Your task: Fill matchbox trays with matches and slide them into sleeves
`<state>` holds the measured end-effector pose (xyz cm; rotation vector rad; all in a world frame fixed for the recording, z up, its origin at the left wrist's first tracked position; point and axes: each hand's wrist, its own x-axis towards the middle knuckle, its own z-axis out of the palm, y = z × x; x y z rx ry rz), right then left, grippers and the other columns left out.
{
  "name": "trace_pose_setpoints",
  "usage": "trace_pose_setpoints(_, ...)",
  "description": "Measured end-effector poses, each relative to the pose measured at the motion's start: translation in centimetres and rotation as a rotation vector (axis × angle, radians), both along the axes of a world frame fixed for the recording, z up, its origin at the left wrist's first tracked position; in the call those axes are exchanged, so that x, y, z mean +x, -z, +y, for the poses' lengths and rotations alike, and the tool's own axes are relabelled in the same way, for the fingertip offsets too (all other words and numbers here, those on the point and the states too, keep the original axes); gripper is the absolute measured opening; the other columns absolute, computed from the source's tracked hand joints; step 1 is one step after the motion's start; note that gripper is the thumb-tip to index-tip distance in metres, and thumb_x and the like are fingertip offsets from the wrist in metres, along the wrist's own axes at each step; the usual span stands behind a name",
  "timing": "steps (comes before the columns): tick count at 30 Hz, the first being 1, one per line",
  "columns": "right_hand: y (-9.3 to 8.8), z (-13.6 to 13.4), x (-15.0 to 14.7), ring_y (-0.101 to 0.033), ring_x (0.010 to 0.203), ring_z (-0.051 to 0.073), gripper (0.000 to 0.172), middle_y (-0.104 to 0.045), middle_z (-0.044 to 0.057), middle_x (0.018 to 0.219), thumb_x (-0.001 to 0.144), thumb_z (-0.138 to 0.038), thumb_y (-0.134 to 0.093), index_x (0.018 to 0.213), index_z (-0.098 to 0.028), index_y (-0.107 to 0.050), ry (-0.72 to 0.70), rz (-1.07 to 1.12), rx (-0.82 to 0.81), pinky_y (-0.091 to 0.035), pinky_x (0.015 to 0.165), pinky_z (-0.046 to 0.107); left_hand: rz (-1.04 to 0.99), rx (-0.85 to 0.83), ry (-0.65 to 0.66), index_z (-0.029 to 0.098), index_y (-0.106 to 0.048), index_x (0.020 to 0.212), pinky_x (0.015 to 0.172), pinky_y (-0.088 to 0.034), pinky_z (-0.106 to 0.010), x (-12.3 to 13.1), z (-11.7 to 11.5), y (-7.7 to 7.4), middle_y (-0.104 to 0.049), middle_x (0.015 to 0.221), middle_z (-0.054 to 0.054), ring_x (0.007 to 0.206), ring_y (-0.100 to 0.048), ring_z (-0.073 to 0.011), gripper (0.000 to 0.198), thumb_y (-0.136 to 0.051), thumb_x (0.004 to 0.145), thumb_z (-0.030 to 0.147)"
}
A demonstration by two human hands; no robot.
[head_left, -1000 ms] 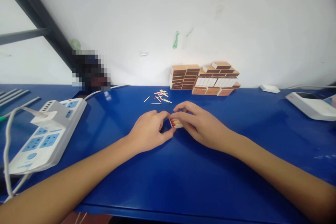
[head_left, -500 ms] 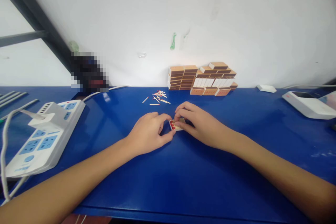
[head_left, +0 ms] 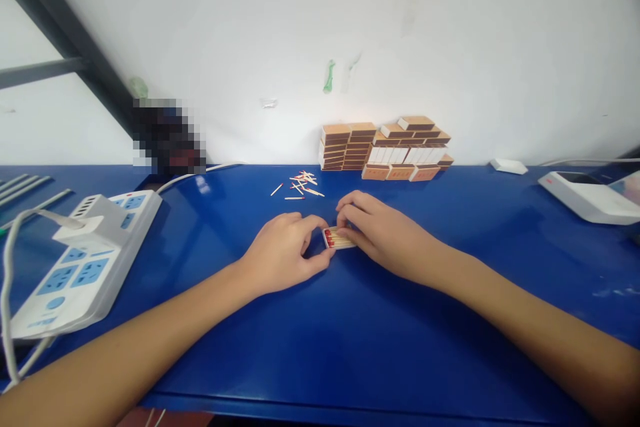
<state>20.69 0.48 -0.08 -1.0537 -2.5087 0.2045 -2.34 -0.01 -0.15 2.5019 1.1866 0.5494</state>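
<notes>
A small matchbox tray (head_left: 325, 243) lies on the blue table, with red-headed matches (head_left: 340, 239) side by side in it, heads to the left. My left hand (head_left: 283, 255) grips the tray's left end between thumb and forefinger. Over the tray's right part, my right hand (head_left: 383, 230) has its thumb and fingers drawn together, touching the matches or just above them. Whatever sits between those fingertips is hidden. Behind the hands, several loose matches (head_left: 303, 183) lie scattered on the table.
Stacked matchboxes (head_left: 400, 147) stand against the white wall. A white power strip (head_left: 107, 280) with a plug and cables lies at the left, near thin rods (head_left: 40, 207). To the right are a white device (head_left: 585, 203) and a small white block (head_left: 509, 166).
My right hand has shifted slightly to the right along the tray, so more of the matches show. My left hand has stayed on the tray's left end.
</notes>
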Motion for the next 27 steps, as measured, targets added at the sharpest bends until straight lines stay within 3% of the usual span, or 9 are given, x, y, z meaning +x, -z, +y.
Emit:
trace_pose_setpoints(5, -0.8, -0.2, 2.0, -0.064, 0.102, 0.025, 0.011, -0.063, 0.011, 0.113, 0.104, -0.023, -0.050, 0.104, -0.023, -0.061, 0.057, 0.098, 0.115, -0.053, 0.088, 0.040, -0.059, 0.011, -0.079, 0.022, -0.071, 0.106, 0.062, -0.038, -0.029, -0.3, 0.6, -0.3, -0.052, 0.061, 0.007, 0.060, -0.051, -0.0129, 0.024, -0.071, 0.088, 0.037)
trace_pose_setpoints(12, 0.2, 1.8, 6.1, -0.059, 0.077, 0.019, 0.009, -0.064, 0.006, 0.095, 0.101, -0.023, -0.056, 0.097, -0.022, -0.064, 0.231, 0.125, 0.259, -0.048, 0.070, 0.035, -0.098, 0.023, -0.097, 0.022, -0.073, 0.106, 0.058, -0.037, -0.025, -0.5, 1.1, -0.1, -0.048, 0.057, 0.009, 0.052, -0.047, -0.0093, 0.022, -0.072, 0.088, 0.035)
trace_pose_setpoints(18, 1.0, 2.5, 6.4, -0.061, 0.077, 0.020, 0.011, -0.064, 0.006, 0.091, 0.099, -0.023, -0.057, 0.092, -0.021, -0.065, 0.267, 0.137, 0.212, -0.046, 0.069, 0.034, -0.110, 0.064, -0.107, 0.023, -0.074, 0.108, 0.057, -0.037, -0.024, -0.6, 1.4, -0.1, -0.046, 0.056, 0.010, 0.050, -0.046, -0.0085, 0.025, -0.073, 0.088, 0.037)
trace_pose_setpoints(21, 1.2, 2.6, 6.4, -0.062, 0.078, 0.020, 0.007, -0.067, 0.006, 0.094, 0.097, -0.023, -0.059, 0.101, -0.021, -0.065, 0.295, 0.157, 0.201, -0.046, 0.070, 0.035, -0.113, 0.056, -0.101, 0.023, -0.074, 0.108, 0.056, -0.036, -0.024, -0.6, 1.2, -0.1, -0.046, 0.055, 0.010, 0.049, -0.045, -0.0081, 0.024, -0.073, 0.088, 0.036)
trace_pose_setpoints(24, 1.3, 2.6, 6.3, -0.062, 0.077, 0.020, 0.015, -0.068, 0.007, 0.096, 0.096, -0.023, -0.060, 0.110, -0.020, -0.064, 0.308, 0.176, 0.187, -0.047, 0.070, 0.035, -0.126, 0.086, -0.082, 0.023, -0.073, 0.110, 0.058, -0.038, -0.024, -0.4, 0.8, -0.1, -0.048, 0.056, 0.010, 0.050, -0.046, -0.0086, 0.026, -0.074, 0.087, 0.035)
trace_pose_setpoints(27, 1.1, 2.5, 6.0, -0.061, 0.077, 0.020, 0.009, -0.068, 0.007, 0.095, 0.097, -0.023, -0.056, 0.100, -0.021, -0.065, 0.284, 0.173, 0.170, -0.046, 0.069, 0.035, -0.115, 0.097, -0.035, 0.024, -0.074, 0.110, 0.059, -0.038, -0.025, -0.2, 0.5, 0.1, -0.050, 0.057, 0.009, 0.053, -0.049, -0.0095, 0.024, -0.073, 0.088, 0.034)
